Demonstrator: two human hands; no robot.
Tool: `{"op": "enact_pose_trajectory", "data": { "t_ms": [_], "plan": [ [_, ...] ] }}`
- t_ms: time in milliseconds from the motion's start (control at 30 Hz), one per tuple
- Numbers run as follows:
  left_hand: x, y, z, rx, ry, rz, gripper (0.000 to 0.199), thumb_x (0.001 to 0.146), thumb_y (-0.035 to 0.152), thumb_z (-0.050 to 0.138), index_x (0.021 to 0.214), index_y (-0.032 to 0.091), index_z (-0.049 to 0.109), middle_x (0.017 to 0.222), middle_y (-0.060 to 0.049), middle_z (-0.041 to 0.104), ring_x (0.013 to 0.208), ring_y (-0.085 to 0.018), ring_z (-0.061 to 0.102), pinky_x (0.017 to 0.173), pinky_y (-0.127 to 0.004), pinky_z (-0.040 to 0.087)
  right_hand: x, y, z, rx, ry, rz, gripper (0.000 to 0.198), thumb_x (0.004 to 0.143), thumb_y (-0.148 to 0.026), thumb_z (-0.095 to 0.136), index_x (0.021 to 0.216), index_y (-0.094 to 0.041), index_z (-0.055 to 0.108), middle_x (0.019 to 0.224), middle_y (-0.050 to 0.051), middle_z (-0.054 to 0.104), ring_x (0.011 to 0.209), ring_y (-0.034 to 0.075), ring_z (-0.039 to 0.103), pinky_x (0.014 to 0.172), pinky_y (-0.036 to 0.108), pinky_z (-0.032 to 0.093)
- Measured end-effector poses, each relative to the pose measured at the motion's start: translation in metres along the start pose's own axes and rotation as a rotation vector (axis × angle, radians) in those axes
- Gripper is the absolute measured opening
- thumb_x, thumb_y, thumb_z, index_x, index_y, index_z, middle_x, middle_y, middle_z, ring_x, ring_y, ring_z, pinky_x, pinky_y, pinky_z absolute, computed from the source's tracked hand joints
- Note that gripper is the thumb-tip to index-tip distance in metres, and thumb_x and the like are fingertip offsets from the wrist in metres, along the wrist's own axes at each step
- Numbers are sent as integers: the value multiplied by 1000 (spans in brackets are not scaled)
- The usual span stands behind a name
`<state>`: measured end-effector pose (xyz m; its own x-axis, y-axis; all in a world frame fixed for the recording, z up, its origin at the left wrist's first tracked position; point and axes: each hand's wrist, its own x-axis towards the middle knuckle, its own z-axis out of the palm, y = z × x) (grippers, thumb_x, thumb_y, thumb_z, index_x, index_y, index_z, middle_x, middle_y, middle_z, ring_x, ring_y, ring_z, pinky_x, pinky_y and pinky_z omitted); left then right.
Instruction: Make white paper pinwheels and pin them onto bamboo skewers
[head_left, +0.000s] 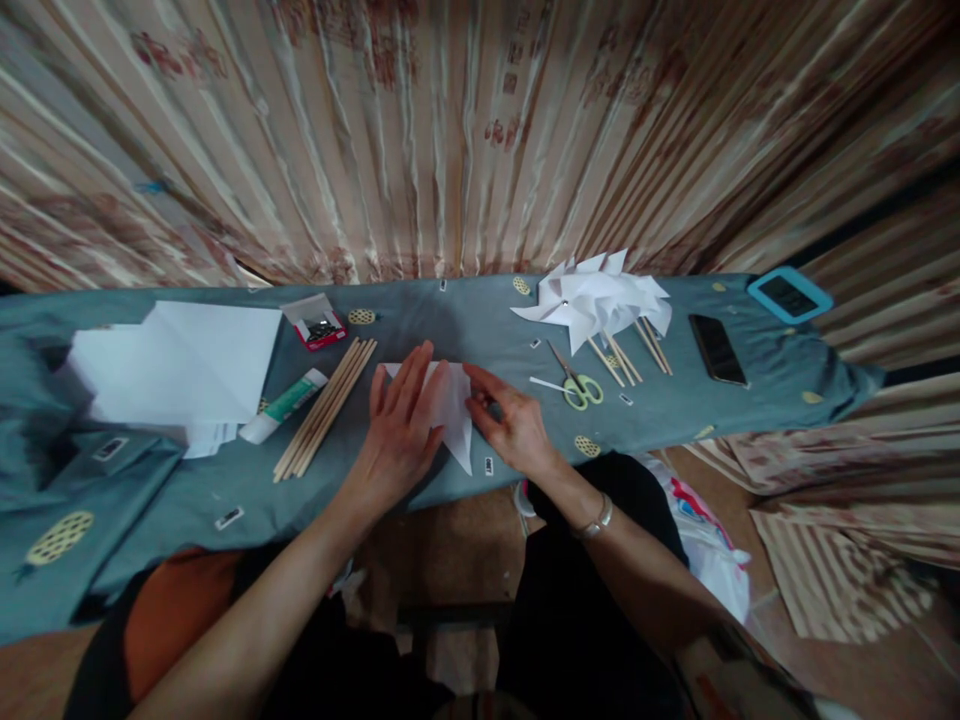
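- I judge the step in hand to be flattening or creasing the sheet of white paper (454, 410), so my left hand (396, 420) should bear down evenly and keep it from sliding on the covered surface (465, 318)
- Edges and corners are best matched before I put any weight on a fold, since a crooked crease in paper is hard to undo
- A steady stroke along the line, from one end to the other, should serve better than dabbing at it, and my right hand (517, 420) ought to guide lightly, as thin paper may buckle if pushed sideways
- My left hand lies palm down, fingers a little spread, over the sheet's left part
- My right hand is curled, fingertips at the sheet's right edge; whether they pinch it or merely touch it I cannot tell
- The sheet sits midway along the surface, partly beneath my left hand and just left of my right, one pointed corner aimed at the near edge
- The wooden sticks (324, 410) lie near my left hand, slanting towards that edge, and the scissors (574, 377) lie beyond my right, towards the surface's right end
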<state>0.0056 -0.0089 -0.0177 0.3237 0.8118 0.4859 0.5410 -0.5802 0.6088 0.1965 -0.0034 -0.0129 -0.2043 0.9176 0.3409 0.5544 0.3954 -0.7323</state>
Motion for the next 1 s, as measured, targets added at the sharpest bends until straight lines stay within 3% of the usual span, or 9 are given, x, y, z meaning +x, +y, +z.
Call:
{"op": "enact_pose_trajectory", "data": {
  "t_ms": [133, 267, 500, 833, 1000],
  "plan": [
    [0, 6, -4, 16, 6, -11, 59, 84, 18, 60, 142, 23, 48, 158, -13, 37, 144, -34, 36, 121, -56, 1, -5, -1, -3, -59, -17, -99, 37, 95, -23, 50, 130, -25, 61, 116, 6, 72, 99, 19, 69, 94, 35, 55],
    [0, 10, -4, 22, -20, 22, 53, 86, 13, 55, 138, 29, 53, 156, -6, 41, 146, -31, 31, 121, -57, 0, -7, -1, -5, -92, -36, -196, 33, 97, -21, 46, 123, -20, 66, 118, 9, 71, 109, 21, 67, 99, 36, 53],
    [-5, 8, -8, 83, -45, 109, 38, 88, 8, 53, 115, 31, 66, 146, -2, 55, 146, -26, 32, 120, -55, -9, -8, 2, -13, -165, -50, -115, 31, 96, -22, 48, 117, -25, 70, 123, 5, 70, 115, 22, 65, 104, 39, 52],
    [-23, 6, -19, -162, -27, -163, 19, 78, 10, 66, 85, 28, 68, 126, -1, 67, 140, -35, 41, 116, -63, -15, -24, 25, -33, -217, -60, -59, 33, 96, -22, 46, 122, -22, 66, 126, 9, 68, 120, 22, 63, 107, 42, 50],
    [-33, 2, -19, -139, -12, -153, 13, 77, 15, 69, 80, 28, 66, 124, 1, 69, 137, -36, 45, 115, -63, -17, -37, 34, -38, -262, -94, -59, 34, 96, -22, 46, 125, -22, 65, 127, 10, 67, 120, 23, 62, 105, 44, 51]
  ]
}}
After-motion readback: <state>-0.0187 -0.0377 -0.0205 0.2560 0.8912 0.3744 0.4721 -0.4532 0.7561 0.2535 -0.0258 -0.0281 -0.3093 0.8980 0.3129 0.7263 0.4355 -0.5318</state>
